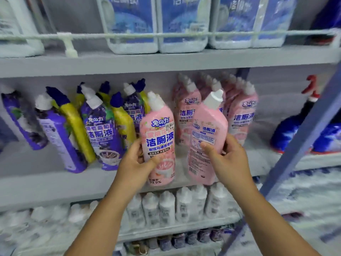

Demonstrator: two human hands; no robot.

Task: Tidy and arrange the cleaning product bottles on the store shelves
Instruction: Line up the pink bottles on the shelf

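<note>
Two pink plastic toilet-cleaner bottles held: left hand (137,159) grips front-label bottle (159,139); right hand (227,156) grips back-label bottle (206,137). Advice: rotate right-hand bottle label-forward, then seat both upright.

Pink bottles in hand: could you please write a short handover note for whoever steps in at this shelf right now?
Left hand grips a pink bottle, front label facing out.
Right hand grips a second pink bottle, back label and barcode facing out, tilted.
Both are held at the middle shelf edge, in front of the standing pink row.
Done: the pink row looks tidy.
Left: turn the right bottle face-out, shelve both, then straighten the leaning purple and yellow bottles on the left.
</note>
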